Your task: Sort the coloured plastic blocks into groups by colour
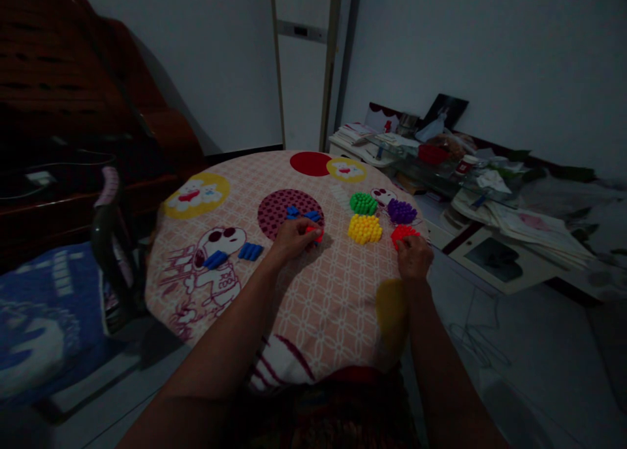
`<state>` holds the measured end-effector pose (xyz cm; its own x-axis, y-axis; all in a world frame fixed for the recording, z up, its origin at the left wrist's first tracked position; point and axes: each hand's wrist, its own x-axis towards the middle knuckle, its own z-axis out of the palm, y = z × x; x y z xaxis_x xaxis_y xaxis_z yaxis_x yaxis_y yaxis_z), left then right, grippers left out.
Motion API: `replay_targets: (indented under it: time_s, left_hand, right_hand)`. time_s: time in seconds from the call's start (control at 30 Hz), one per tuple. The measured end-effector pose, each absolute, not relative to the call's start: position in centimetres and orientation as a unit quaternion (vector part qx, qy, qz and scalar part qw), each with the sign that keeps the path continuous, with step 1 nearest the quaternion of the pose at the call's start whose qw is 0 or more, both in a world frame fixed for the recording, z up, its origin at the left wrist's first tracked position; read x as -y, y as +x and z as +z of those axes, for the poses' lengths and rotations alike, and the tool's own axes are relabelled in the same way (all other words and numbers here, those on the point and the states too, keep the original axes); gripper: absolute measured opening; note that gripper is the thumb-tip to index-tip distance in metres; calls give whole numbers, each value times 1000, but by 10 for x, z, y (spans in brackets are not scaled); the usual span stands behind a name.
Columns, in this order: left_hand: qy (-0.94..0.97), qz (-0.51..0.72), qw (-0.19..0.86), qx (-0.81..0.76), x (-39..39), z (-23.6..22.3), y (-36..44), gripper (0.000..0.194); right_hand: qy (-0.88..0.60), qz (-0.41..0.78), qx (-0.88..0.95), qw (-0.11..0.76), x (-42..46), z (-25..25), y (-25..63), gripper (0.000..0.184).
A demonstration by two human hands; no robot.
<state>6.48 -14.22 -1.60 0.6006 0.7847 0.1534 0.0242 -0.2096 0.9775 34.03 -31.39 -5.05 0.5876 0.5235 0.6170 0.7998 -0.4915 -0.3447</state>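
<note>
At the center of the frame, the left hand (296, 238) has its grip closed around red pieces (314, 233), beside blue pieces (292, 211) on the patterned surface (323, 292). Right of center, the right hand (415, 256) touches the red cluster (402, 234), below the purple cluster (402, 211); whether its grip holds a piece cannot be determined.

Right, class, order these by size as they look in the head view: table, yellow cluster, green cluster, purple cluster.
1. Table
2. Yellow cluster
3. Green cluster and purple cluster: too alike to rank
</note>
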Motion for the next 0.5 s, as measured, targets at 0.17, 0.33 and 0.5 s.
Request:
replay_targets:
  time_s: [0.17, 0.33, 0.5]
  left_hand:
    - [704, 316, 576, -270, 145, -12, 67, 28]
    - [723, 258, 608, -203, 155, -10, 71, 34]
    - [738, 212, 619, -163, 166, -13, 77, 33]
  right_hand:
    - [-836, -211, 384, 332, 316, -50, 337, 20]
    - [-782, -121, 433, 431, 317, -40, 292, 26]
    - [-675, 50, 549, 490, 309, -31, 237, 35]
